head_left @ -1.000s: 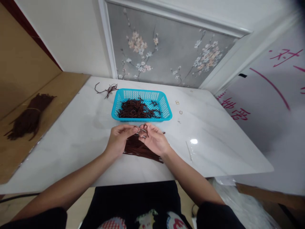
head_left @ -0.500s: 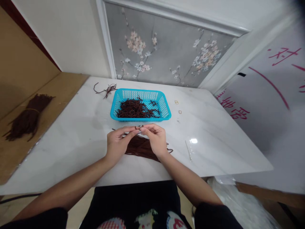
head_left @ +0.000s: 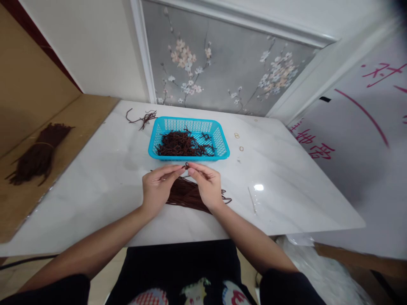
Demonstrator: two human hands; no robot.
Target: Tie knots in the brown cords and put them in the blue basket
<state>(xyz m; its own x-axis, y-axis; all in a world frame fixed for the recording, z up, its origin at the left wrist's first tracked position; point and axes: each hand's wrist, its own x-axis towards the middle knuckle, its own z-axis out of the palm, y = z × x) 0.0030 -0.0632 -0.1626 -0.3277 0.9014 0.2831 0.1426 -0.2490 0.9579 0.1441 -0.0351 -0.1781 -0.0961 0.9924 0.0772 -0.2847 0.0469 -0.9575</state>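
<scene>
My left hand point(head_left: 156, 186) and my right hand point(head_left: 205, 183) meet fingertip to fingertip above the white table point(head_left: 104, 182). Both pinch one short dark brown cord point(head_left: 186, 166) between them. Under my hands lies a loose bundle of the same brown cords point(head_left: 187, 195). Just beyond my fingertips stands a turquoise plastic basket point(head_left: 219, 142) with a tangle of several brown cord pieces point(head_left: 181, 145) inside.
A few stray cords point(head_left: 143, 118) lie at the table's far left. Small rings point(head_left: 237, 136) and a thin clear strip point(head_left: 252, 199) lie to the right. A tied brown bundle point(head_left: 36, 154) rests on the wooden surface at left. A wall stands behind the table.
My hands have drawn the cord piece up and forward, nearer the basket's front edge. My fingers have closed to a tight pinch at the tips. The cord loop seen earlier is drawn small.
</scene>
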